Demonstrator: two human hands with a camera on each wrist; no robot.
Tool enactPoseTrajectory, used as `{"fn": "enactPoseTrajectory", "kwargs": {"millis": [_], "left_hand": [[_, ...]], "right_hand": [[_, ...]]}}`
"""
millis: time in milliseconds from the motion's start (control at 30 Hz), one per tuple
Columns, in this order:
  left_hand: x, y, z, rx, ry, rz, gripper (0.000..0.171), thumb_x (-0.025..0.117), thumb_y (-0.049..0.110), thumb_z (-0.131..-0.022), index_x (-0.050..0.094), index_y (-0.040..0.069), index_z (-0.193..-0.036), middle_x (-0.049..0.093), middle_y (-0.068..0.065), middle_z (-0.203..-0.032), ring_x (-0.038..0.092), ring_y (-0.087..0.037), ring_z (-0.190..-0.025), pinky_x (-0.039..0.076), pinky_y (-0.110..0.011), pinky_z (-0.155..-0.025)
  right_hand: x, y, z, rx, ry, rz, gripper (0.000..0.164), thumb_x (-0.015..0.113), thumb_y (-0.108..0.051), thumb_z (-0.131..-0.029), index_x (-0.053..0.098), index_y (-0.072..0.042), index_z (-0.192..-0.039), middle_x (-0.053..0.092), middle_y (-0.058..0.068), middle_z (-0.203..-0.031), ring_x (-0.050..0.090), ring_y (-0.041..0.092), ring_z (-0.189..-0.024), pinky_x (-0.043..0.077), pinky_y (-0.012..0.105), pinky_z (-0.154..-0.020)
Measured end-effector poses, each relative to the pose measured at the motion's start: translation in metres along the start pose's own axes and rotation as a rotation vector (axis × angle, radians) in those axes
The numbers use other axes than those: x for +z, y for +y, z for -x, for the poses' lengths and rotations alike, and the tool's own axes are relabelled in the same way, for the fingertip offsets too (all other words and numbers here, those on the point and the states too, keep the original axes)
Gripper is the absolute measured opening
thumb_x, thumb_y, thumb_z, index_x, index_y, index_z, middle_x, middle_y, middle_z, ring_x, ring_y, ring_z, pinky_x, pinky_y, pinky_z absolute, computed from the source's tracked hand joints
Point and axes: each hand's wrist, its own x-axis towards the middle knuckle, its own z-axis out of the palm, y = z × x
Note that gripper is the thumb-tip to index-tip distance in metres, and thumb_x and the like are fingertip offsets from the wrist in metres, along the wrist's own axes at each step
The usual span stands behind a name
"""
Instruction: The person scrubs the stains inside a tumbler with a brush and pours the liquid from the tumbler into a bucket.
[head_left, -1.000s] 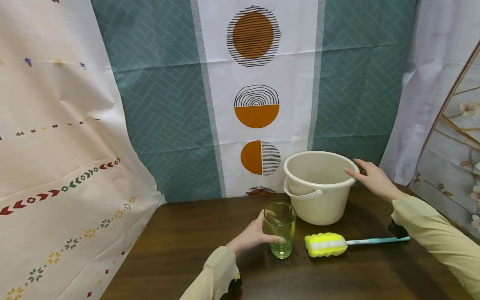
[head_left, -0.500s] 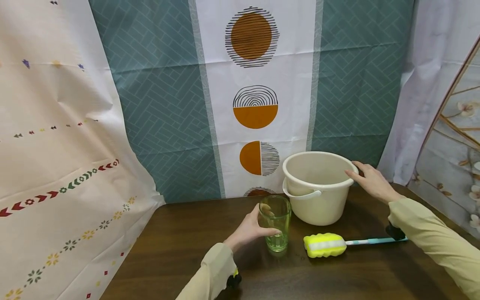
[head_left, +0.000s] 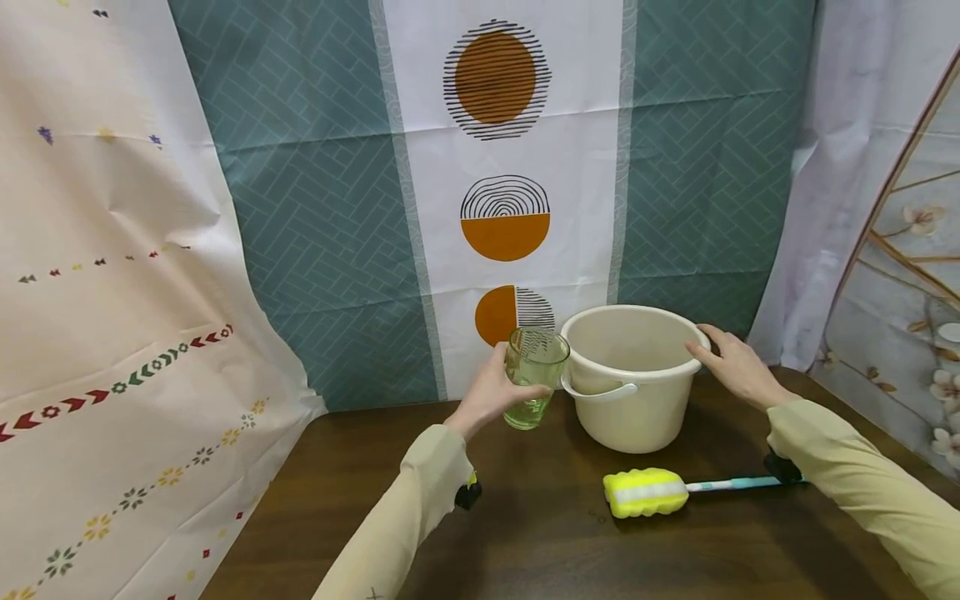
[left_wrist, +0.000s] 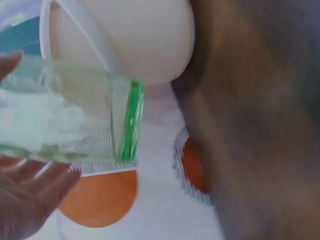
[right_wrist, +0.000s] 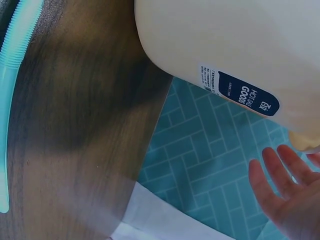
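Observation:
My left hand (head_left: 487, 392) grips a green drinking glass (head_left: 534, 379) above the table, its base tilted toward the lower left. In the left wrist view the glass (left_wrist: 75, 115) lies across between thumb and fingers. Close to its right stands a cream bucket (head_left: 630, 421), upright, with its handle (head_left: 603, 393) hanging at the front. My right hand (head_left: 738, 367) holds the bucket's right rim, thumb over the edge. Seen from the right wrist, several of its fingers (right_wrist: 272, 175) stretch out beside the bucket's wall, apart from it.
A yellow sponge brush (head_left: 647, 493) lies in front of the bucket, its blue-and-white handle reaching under the right wrist. Water drops show near it on the dark wooden table (head_left: 540, 542). Patterned cloths (head_left: 330, 250) hang behind and at both sides.
My left hand has raised the glass from low over the table to about the bucket's rim height and tilted it. The right hand stays at the bucket's rim; the view shifted slightly.

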Motion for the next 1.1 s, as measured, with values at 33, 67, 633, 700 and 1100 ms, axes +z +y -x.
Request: {"fn": "enactPoseTrajectory", "kwargs": {"millis": [33, 67, 633, 700, 1100], "left_hand": [[-0.001, 0.004, -0.004, 0.000, 0.024, -0.054, 0.076, 0.080, 0.038, -0.065, 0.041, 0.005, -0.121, 0.052, -0.002, -0.104, 0.051, -0.017, -0.091, 0.042, -0.033, -0.077], [-0.002, 0.007, -0.008, 0.005, 0.044, -0.106, 0.076, 0.079, 0.037, -0.065, 0.041, 0.004, -0.121, 0.051, -0.005, -0.106, 0.050, -0.019, -0.093, 0.042, -0.033, -0.078], [0.008, 0.040, -0.048, 0.133, 0.181, -0.812, 0.082, 0.077, 0.045, -0.063, 0.039, 0.008, -0.125, 0.043, -0.012, -0.106, 0.042, -0.026, -0.089, 0.045, -0.034, -0.059], [0.009, 0.044, -0.050, 0.160, 0.185, -0.873, 0.083, 0.077, 0.047, -0.063, 0.039, 0.009, -0.126, 0.045, -0.013, -0.108, 0.043, -0.026, -0.089, 0.045, -0.034, -0.059], [0.022, 0.058, -0.070, 0.211, 0.170, -1.138, 0.086, 0.072, 0.053, -0.065, 0.036, 0.012, -0.132, 0.043, -0.009, -0.117, 0.041, -0.027, -0.106, 0.039, -0.038, -0.081]], "right_hand": [[0.000, 0.000, 0.000, -0.001, -0.001, -0.002, 0.065, 0.040, -0.039, -0.096, 0.026, 0.013, -0.133, 0.032, 0.036, -0.127, 0.030, 0.050, -0.114, 0.025, 0.060, -0.087], [0.000, 0.000, 0.000, -0.002, -0.001, -0.004, 0.065, 0.040, -0.039, -0.096, 0.026, 0.012, -0.133, 0.032, 0.036, -0.127, 0.030, 0.050, -0.114, 0.025, 0.060, -0.087], [0.000, -0.001, 0.001, -0.003, 0.007, 0.028, 0.065, 0.039, -0.041, -0.096, 0.028, 0.012, -0.133, 0.036, 0.035, -0.123, 0.033, 0.049, -0.111, 0.026, 0.060, -0.086], [0.000, 0.000, 0.001, -0.007, 0.013, 0.029, 0.064, 0.039, -0.040, -0.096, 0.029, 0.012, -0.133, 0.037, 0.035, -0.122, 0.034, 0.048, -0.109, 0.027, 0.060, -0.085], [-0.001, -0.001, 0.001, 0.011, 0.013, 0.061, 0.062, 0.040, -0.038, -0.095, 0.030, 0.010, -0.133, 0.040, 0.033, -0.117, 0.038, 0.045, -0.105, 0.030, 0.059, -0.082]]}}
